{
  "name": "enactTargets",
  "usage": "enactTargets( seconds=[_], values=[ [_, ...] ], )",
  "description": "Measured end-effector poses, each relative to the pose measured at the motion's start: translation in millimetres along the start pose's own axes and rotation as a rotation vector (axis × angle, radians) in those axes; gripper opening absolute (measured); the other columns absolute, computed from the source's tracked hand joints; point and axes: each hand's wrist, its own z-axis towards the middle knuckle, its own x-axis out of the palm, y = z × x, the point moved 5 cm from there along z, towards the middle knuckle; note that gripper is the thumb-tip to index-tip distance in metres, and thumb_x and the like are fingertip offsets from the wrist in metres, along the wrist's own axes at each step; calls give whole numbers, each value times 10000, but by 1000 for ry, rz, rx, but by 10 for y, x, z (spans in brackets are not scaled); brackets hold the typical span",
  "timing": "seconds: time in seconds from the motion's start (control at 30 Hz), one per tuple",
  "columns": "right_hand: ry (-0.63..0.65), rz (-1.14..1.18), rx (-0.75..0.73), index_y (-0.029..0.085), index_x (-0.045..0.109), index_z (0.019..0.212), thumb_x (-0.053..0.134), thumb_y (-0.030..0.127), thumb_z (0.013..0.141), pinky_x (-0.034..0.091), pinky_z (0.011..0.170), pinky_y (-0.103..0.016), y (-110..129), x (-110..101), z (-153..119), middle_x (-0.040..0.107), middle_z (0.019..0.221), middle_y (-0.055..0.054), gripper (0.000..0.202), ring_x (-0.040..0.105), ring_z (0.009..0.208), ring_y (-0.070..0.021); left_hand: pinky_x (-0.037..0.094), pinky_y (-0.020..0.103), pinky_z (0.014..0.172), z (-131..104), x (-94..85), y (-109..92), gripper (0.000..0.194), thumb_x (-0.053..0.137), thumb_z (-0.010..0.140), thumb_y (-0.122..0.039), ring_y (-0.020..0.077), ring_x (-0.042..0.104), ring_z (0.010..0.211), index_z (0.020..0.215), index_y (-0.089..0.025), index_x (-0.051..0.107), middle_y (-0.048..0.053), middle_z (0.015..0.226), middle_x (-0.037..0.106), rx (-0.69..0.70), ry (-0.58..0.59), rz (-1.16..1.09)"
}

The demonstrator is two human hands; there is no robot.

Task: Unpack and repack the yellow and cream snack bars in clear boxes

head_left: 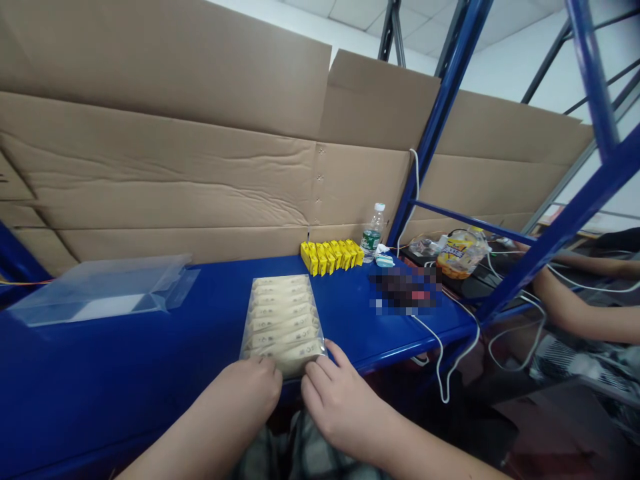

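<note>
A clear plastic bag [245,320] lies on the blue table, with several cream-coloured packets [283,311] stacked in overlapping rows inside it. Small dark print shows on each packet. At the bag's near left corner, my left hand [257,385] is closed, its fingers curled on the plastic edge. My right hand [336,395] grips the near right corner, with one finger stretched along the side. The fingertips of both hands are partly hidden, and the bag's near end lies between them at the table's front edge.
A row of yellow packs [331,257] stands behind the bag, beside a water bottle [372,235]. A flat clear plastic bag [120,288] lies at the left. White cables [443,373] hang over the right edge. Blue shelf posts [435,127] rise there, and another person's arm [575,310] is beyond.
</note>
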Motion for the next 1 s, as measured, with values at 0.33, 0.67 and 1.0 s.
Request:
enactTargets(
  seconds=[0.33,0.67,1.0],
  values=[
    [-29,23,1,110,631,952,427,80,898,370,978,-582,-23,8,17,585,837,-108,214,498,789,-248,567,398,688,0,-60,-48,368,420,718,55,288,702,776,850,-152,694,102,839,712,-14,94,152],
    [-54,139,92,131,624,955,437,71,932,354,1001,-535,-49,66,-6,590,863,-86,198,506,834,-223,568,436,751,-78,-120,-63,366,423,715,46,280,687,835,877,-167,674,91,877,699,-19,61,92],
    [-228,477,204,187,631,1017,414,-3,912,316,949,-405,-190,2,-18,659,824,-9,307,566,800,-153,546,428,798,-116,-211,3,362,439,708,38,269,663,861,874,-194,661,78,914,702,-84,21,-84]
  ],
)
